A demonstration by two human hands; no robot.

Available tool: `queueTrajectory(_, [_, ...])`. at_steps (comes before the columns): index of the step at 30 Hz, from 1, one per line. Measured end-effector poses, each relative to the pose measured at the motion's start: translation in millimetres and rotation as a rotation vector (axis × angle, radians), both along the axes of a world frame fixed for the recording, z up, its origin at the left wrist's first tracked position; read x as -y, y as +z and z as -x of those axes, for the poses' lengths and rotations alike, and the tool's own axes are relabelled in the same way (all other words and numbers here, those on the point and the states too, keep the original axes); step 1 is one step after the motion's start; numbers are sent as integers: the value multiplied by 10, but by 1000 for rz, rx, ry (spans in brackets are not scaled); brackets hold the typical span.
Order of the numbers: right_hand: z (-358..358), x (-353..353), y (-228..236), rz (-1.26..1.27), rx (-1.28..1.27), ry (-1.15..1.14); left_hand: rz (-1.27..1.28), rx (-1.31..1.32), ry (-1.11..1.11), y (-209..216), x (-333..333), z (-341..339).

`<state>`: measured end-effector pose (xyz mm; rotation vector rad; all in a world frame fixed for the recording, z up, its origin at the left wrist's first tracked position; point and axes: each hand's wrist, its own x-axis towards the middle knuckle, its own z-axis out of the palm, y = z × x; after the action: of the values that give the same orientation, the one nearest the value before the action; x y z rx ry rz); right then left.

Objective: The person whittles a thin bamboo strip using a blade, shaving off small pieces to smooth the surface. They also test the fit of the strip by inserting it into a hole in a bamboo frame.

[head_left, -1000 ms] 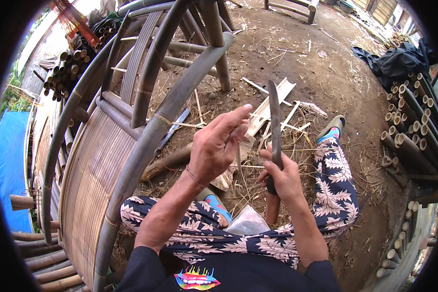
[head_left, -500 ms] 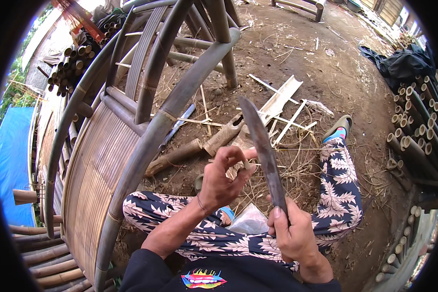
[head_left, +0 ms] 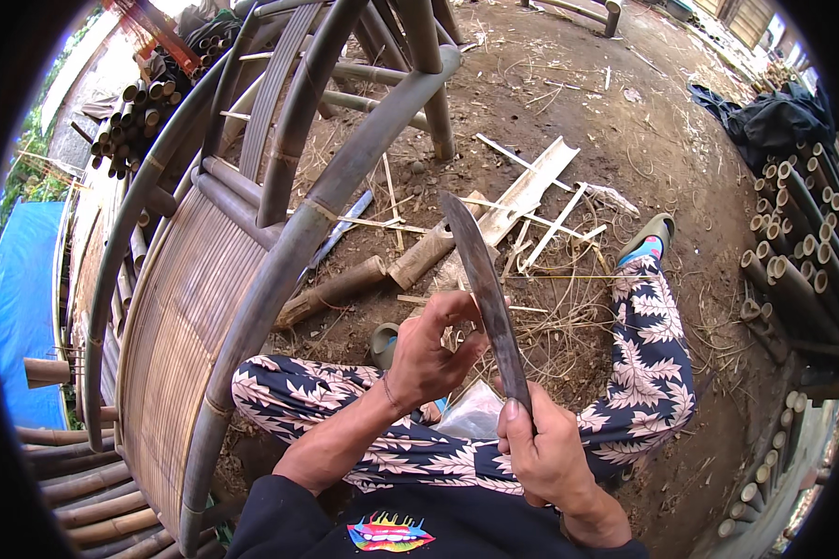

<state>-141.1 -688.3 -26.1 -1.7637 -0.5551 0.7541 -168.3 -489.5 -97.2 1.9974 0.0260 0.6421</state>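
Note:
My right hand (head_left: 550, 456) is wrapped round the lower end of a long knife (head_left: 483, 279) with a broad, dark, worn blade, tilted up and to the left. Beside it, my left hand (head_left: 435, 343) has its thumb and fingers curled in a pinch, with the fingertips partly behind the blade. A thin yellowish bamboo strip (head_left: 578, 277) stretches right from behind the blade, across my lower leg. It appears held in the left hand, though the blade covers its near end. Between my legs lies a clear plastic bag (head_left: 471, 413).
A bamboo chair (head_left: 289, 242) with a slatted surface stands close on my left. Ahead on the dirt lie a bamboo log (head_left: 336, 293), a split bamboo piece (head_left: 536, 191) and scattered shavings. Cut bamboo poles (head_left: 802, 233) are stacked at right, beside a dark tarp (head_left: 774, 121).
The knife has shifted a little left and down with my right hand. My left hand has moved slightly right and down, and the strip now sits a bit higher, reaching further right.

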Motion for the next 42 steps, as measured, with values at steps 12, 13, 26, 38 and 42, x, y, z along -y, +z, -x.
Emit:
queueTrajectory(12, [-188,-159,55,135,455,-97,-430,-407,168,1557,-137,-110])
queueTrajectory(13, [-204,-177,15,136,524,-54,-442,-210,138,1749,-146,-155])
queueTrajectory(26, [-331,-417,-153,184,432,-11,-861,-218,23,1301,-605,-1456])
queueTrajectory(38, [-512,-609,-603,216,483,49,648,-1158,30,872,-544,-595])
queueTrajectory(42, [-667,-638,-546,274,472,55,874,-1129,40,736,-621,-709])
